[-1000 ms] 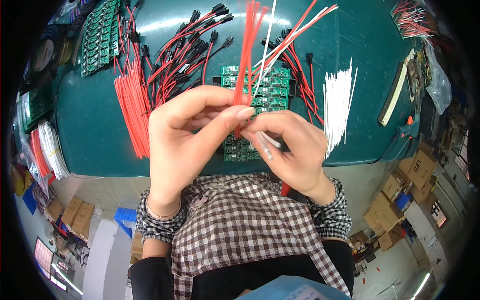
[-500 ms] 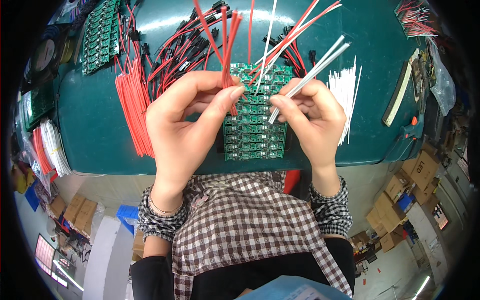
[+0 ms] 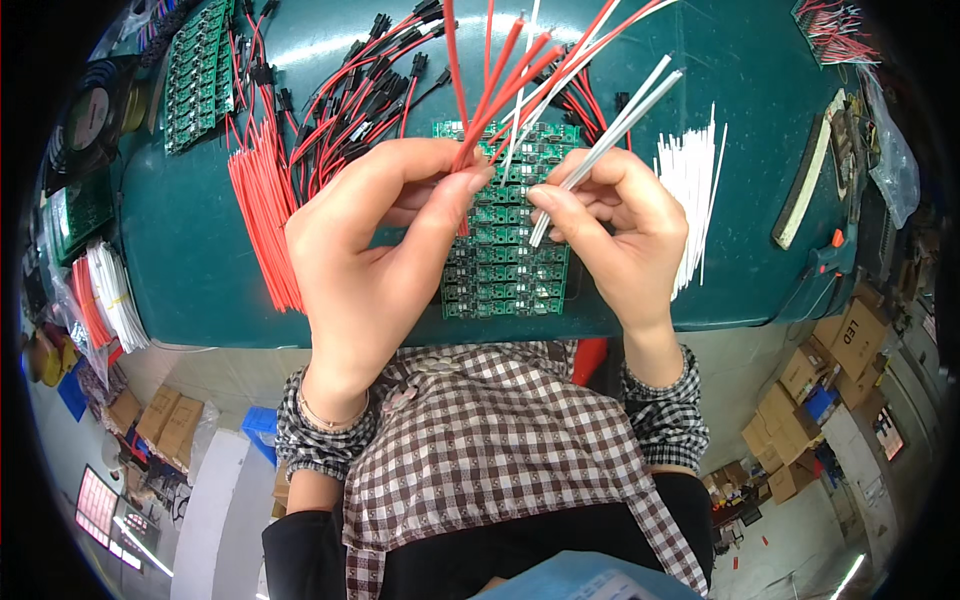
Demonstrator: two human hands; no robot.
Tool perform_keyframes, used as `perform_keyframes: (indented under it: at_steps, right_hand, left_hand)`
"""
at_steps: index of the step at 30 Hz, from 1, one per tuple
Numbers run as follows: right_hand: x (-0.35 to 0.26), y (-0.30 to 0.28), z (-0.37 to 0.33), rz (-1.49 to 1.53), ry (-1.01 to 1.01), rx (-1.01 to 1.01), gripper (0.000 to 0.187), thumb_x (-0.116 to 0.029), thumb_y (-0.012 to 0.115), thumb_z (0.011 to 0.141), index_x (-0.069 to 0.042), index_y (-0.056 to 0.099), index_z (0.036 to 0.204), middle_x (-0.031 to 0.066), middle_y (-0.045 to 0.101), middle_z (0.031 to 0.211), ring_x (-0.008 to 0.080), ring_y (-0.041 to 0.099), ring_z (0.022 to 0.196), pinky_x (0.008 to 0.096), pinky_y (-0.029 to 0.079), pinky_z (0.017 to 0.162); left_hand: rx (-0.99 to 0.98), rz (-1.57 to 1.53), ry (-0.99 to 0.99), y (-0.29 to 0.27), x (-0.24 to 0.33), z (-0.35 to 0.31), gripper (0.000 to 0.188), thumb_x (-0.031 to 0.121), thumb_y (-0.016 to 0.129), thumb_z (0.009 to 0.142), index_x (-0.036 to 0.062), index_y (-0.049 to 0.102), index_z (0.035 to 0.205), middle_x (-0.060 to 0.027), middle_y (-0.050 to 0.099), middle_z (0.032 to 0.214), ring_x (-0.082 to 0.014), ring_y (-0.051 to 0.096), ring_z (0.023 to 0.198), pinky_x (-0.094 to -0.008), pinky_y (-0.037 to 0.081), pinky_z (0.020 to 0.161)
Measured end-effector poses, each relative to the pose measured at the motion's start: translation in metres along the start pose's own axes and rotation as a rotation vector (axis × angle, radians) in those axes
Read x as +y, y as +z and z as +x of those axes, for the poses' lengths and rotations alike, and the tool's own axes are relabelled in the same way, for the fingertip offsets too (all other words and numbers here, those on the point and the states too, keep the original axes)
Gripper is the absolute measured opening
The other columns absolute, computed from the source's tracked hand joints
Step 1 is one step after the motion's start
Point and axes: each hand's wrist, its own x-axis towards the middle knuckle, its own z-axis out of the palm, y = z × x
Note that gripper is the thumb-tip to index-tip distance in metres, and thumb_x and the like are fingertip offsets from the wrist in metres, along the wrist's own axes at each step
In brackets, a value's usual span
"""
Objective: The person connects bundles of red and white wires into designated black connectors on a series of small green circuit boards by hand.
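Between thumb and forefinger, my left hand (image 3: 385, 245) pinches several red wires (image 3: 500, 88), their upper ends fanned out. My right hand (image 3: 625, 220) pinches a few white wires (image 3: 622, 120) that slant up to the right. Both hands are above a green circuit board panel (image 3: 505, 270) on the table, made of repeated small units. Red and white wires (image 3: 565, 75) stand up from the panel's far part, partly behind the held red ones. A pile of loose red wires (image 3: 262, 225) lies left of my left hand. Loose white wires (image 3: 693, 190) lie beyond my right hand.
Red-black cables with black connectors (image 3: 375, 80) spread across the far table. Another circuit board panel (image 3: 200, 75) lies far left. At the right are a strip-like tool (image 3: 808, 180), a glue gun (image 3: 832, 255) and a red-white wire bundle (image 3: 838, 38). Tied wires (image 3: 115, 300) lie at the left edge.
The red wires in my left hand have tilted to the right and fanned wider. My right hand has shifted slightly left with the white wires.
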Motion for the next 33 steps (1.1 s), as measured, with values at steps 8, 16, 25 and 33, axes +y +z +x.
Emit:
perform_keyframes:
  at_steps: [8,16,25,33]
  right_hand:
    - [-0.002,-0.001,0.002,-0.045,-0.02,-0.052,0.014,0.002,0.07,0.085,0.004,0.061,0.095,0.007,0.066,0.086,0.0089,0.066,0.071,0.0183,0.052,0.056]
    - [-0.001,0.0,0.003,0.002,-0.009,-0.011,0.018,-0.003,0.075,0.082,0.005,0.065,0.094,0.0088,0.067,0.087,0.0107,0.068,0.072,0.0207,0.055,0.058]
    - [-0.001,0.002,0.002,0.017,-0.04,0.034,0.016,-0.001,0.076,0.08,0.005,0.065,0.091,0.0085,0.066,0.087,0.0095,0.067,0.07,0.0204,0.055,0.058]
    - [-0.008,0.004,-0.002,-0.128,-0.225,0.057,0.015,-0.001,0.078,0.078,0.003,0.067,0.087,0.009,0.066,0.088,0.0119,0.067,0.07,0.0233,0.057,0.062]
  left_hand:
    - [0.027,0.026,-0.05,0.002,0.0,-0.001,0.012,-0.004,0.067,0.086,-0.0033,0.067,0.098,-0.0071,0.07,0.086,-0.0084,0.067,0.072,-0.0214,0.054,0.065]
    - [0.04,0.054,0.004,0.005,-0.003,0.0,0.012,-0.003,0.067,0.085,-0.0024,0.067,0.097,-0.0077,0.07,0.085,-0.0096,0.067,0.072,-0.0221,0.054,0.065]
    - [0.01,0.153,0.045,0.01,0.0,-0.001,0.013,0.0,0.07,0.085,-0.0008,0.068,0.097,-0.0082,0.069,0.083,-0.0108,0.067,0.068,-0.0236,0.054,0.061]
    - [0.046,0.041,0.01,0.002,0.005,-0.003,0.014,-0.004,0.066,0.087,-0.0041,0.065,0.101,-0.0098,0.064,0.09,-0.0112,0.066,0.07,-0.0224,0.053,0.06]
